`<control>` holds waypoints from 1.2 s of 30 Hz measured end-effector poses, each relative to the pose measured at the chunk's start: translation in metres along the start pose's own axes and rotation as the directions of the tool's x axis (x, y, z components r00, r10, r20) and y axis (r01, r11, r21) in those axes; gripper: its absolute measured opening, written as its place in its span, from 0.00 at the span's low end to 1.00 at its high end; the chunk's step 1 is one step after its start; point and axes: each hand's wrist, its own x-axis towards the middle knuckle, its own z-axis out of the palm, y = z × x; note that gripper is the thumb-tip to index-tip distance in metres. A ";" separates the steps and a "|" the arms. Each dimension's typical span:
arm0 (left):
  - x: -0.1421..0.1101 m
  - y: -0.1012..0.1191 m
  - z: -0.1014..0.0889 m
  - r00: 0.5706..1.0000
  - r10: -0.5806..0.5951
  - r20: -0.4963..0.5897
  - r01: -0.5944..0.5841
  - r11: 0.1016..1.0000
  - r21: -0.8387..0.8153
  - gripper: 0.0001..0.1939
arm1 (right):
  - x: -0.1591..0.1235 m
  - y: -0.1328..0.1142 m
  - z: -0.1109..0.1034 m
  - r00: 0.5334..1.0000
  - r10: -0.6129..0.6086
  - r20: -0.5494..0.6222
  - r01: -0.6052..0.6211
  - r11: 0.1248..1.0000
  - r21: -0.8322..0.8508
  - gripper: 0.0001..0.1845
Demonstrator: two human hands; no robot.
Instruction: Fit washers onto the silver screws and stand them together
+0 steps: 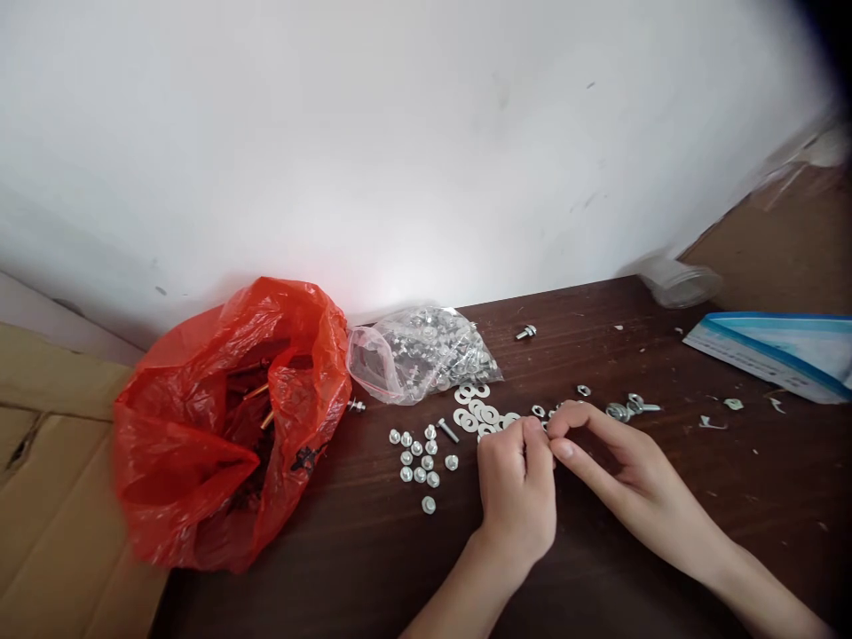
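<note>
Over the dark tabletop my left hand (516,488) is closed in a fist, its thumb pressed against the bent index finger. My right hand (626,470) meets it, thumb and index finger pinched together at the left thumb tip. Whatever they hold is hidden or too small to name. Flat washers (489,414) lie in a loose pile just beyond my left hand. A hex nut (538,411) rests beside my fingertips, and another nut (584,390) sits farther back. Left of my left hand are several flanged bolts (428,462) standing on their heads and one longer bolt (448,431).
A red plastic bag (193,426) stands open at the left, beside cardboard (59,524). Against the wall lies a clear bag of hardware (426,351). A single bolt (525,332) lies behind. At right are a blue-edged zip bag (778,355) and a clear plastic cup (685,282).
</note>
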 end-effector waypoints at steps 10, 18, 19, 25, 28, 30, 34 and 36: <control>0.003 0.000 0.000 1.000 -0.007 -0.003 0.007 1.000 -0.004 0.22 | 0.002 -0.010 -0.005 0.992 -0.123 -0.017 0.124 0.991 0.043 0.02; 0.003 0.000 0.002 1.000 0.014 -0.010 -0.014 1.000 0.015 0.22 | -0.004 -0.010 0.010 0.990 -0.023 -0.141 0.041 0.991 0.125 0.05; 0.004 0.001 0.001 1.000 0.013 0.001 -0.013 1.000 0.001 0.22 | -0.004 -0.009 0.010 0.989 -0.029 -0.147 0.046 0.992 0.118 0.05; 0.005 -0.001 0.000 1.000 -0.021 -0.005 0.021 0.996 -0.083 0.22 | -0.006 0.004 0.008 0.991 0.068 -0.118 -0.057 0.994 0.091 0.09; 0.006 0.002 -0.003 0.999 -0.039 0.013 0.040 0.994 -0.100 0.22 | -0.006 0.004 0.006 0.991 0.096 -0.089 -0.088 0.992 0.095 0.11; 0.006 0.005 -0.006 0.997 -0.051 0.064 0.061 0.985 -0.159 0.21 | -0.006 0.000 0.004 0.994 0.073 -0.082 -0.062 0.989 0.135 0.11; 0.007 0.009 -0.008 0.983 -0.028 0.182 0.068 0.973 -0.219 0.19 | -0.004 -0.006 -0.002 0.990 0.018 -0.139 0.010 0.981 0.195 0.09; 0.007 0.009 -0.009 0.975 -0.012 0.220 0.064 0.972 -0.228 0.18 | -0.002 -0.006 -0.005 0.986 0.017 -0.163 0.011 0.986 0.168 0.09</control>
